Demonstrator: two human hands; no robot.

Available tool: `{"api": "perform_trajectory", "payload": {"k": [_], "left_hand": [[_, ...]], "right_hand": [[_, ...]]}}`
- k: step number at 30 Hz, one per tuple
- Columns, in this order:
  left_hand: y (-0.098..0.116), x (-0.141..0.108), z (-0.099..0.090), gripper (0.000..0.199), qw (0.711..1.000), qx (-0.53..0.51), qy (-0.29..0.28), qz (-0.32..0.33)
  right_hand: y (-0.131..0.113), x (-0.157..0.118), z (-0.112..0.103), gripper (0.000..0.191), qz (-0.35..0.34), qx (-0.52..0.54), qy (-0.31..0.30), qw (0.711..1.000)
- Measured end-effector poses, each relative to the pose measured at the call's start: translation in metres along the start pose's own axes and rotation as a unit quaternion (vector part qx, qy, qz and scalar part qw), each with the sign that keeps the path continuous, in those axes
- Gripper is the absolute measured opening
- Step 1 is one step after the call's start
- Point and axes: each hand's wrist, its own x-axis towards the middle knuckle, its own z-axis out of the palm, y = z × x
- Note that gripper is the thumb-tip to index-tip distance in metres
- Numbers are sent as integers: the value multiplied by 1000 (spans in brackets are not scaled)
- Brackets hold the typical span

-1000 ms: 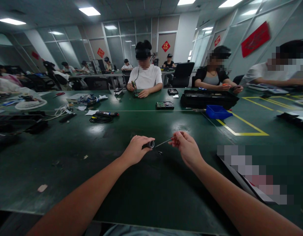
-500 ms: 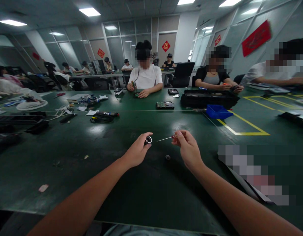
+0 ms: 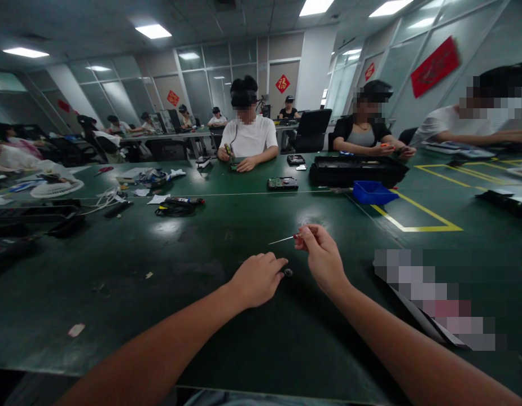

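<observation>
My left hand (image 3: 261,279) is low over the green table, back of the hand up and fingers curled. Its fingertips are right beside a small round dark part (image 3: 288,273) lying on the table; whether they touch it I cannot tell. Whatever is under those fingers is hidden. In my right hand (image 3: 322,254) a thin screwdriver (image 3: 281,240) is pinched between thumb and fingers, its metal shaft pointing left, above and beyond the round part.
Farther back lie a circuit-board device (image 3: 283,184), a blue bin (image 3: 373,193), a long black casing (image 3: 358,171) and a bundle of black cable (image 3: 178,206). Papers (image 3: 421,316) rest at the right. Several people sit around the tables, one directly opposite.
My left hand has moved right and down to the small round part, turning back-up. The dark ring-shaped piece it held is out of sight. My right hand has barely moved.
</observation>
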Motion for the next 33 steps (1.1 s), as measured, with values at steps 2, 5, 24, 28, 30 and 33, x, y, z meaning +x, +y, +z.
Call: {"api": "perform_trajectory", "payload": {"k": [2,5,24,28,30,33], "left_hand": [[3,4,4,45,999,46,-10,-10],[6,9,4,39,996,86,-29,-7],[-40,2,-46,20,856,-437,200,-192],[-72,-8,-65,30,726,-587,255,-252],[-89,-20,-76,24,659,-640,277,-281],[-114,-42,-93,7,579,-675,314,-333]], "right_hand": [[-1,-1,1,26,2,2,-2,1000],[-2,-2,3,26,4,2,2,1000],[1,1,-2,29,15,-18,-11,1000],[-2,0,-2,27,20,-16,-15,1000],[-3,-1,-1,27,23,-18,-19,999],[-1,-1,0,27,25,-19,-28,999]]}}
